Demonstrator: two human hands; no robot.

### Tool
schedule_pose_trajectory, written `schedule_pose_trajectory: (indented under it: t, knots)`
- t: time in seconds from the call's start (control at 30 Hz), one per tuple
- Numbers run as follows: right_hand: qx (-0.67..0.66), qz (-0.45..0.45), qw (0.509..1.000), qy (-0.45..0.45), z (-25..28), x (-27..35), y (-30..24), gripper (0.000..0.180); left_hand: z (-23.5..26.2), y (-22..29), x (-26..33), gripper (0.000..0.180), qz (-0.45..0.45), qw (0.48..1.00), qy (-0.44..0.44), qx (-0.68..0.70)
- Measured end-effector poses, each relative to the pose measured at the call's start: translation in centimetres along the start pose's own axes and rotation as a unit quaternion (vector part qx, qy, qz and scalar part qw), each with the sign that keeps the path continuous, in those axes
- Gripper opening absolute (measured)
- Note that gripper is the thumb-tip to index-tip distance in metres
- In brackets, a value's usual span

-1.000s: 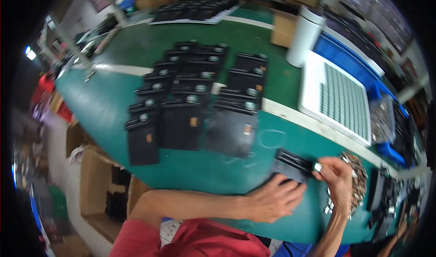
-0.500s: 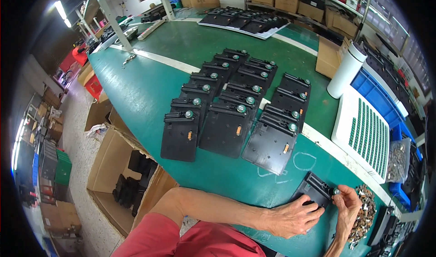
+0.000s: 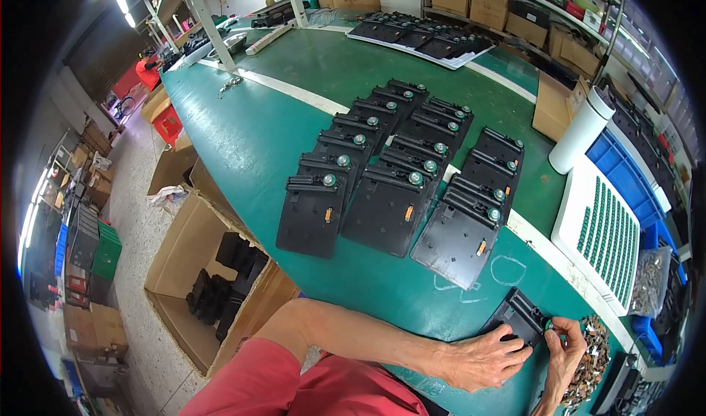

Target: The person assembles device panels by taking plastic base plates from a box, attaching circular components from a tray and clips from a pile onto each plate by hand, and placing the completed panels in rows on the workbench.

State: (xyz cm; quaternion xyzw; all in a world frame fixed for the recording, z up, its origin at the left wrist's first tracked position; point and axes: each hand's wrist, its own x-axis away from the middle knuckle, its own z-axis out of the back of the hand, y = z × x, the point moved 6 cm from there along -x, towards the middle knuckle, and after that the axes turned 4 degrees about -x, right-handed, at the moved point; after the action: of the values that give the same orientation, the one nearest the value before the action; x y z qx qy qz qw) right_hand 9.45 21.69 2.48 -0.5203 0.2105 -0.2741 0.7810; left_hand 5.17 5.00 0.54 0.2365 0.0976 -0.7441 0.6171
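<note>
The left hand (image 3: 482, 361), half spread, steadies a black panel (image 3: 515, 320) on the table (image 3: 368, 284); the right hand (image 3: 565, 350) seems pinched on a round part (image 3: 548, 325) at its corner. Likely light, stiff and smooth, the panel suits an edge hold.

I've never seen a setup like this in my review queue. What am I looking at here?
There is no machine: a person works with two bare hands. The round, bent view comes from a fisheye camera worn on the head, looking down.

On the green tabletop stand overlapping columns of black rectangular plates. At the right are a white tray with rows of small green pieces and a heap of small metallic and brown parts.

The left hand rests on another black plate; its grip underneath is hidden. The right hand pinches a small round piece at that plate's corner.
</note>
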Motion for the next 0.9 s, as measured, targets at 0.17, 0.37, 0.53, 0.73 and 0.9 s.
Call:
schedule_pose_trajectory:
  t: [0.17, 0.37, 0.53, 0.73, 0.9]
  knots:
    - [0.057, 0.071, 0.996, -0.002, 0.0, -0.2, -0.6, 0.021, 1.5, -0.2, -0.5, 0.052, 0.009, 0.998, -0.016, -0.054]
    - [0.031, 0.016, 0.999, 0.004, -0.5, -0.7, -0.3, 0.022, 2.2, -0.9, -0.6, 0.052, 0.001, 0.999, -0.029, 0.02]
    - [0.015, 0.027, 1.0, -0.005, -0.1, -0.3, -0.5, 0.02, 2.2, -0.9, -1.1, 0.055, 0.009, 0.999, -0.036, 0.028]
    - [0.027, 0.047, 0.999, -0.007, -0.8, -0.2, -0.8, 0.02, 2.0, -0.7, -0.9, 0.057, 0.015, 0.998, -0.041, 0.035]
    - [0.036, 0.073, 0.997, -0.004, -1.1, -0.2, -1.2, 0.018, 2.0, -0.7, -1.0, 0.057, 0.017, 0.998, -0.053, 0.038]
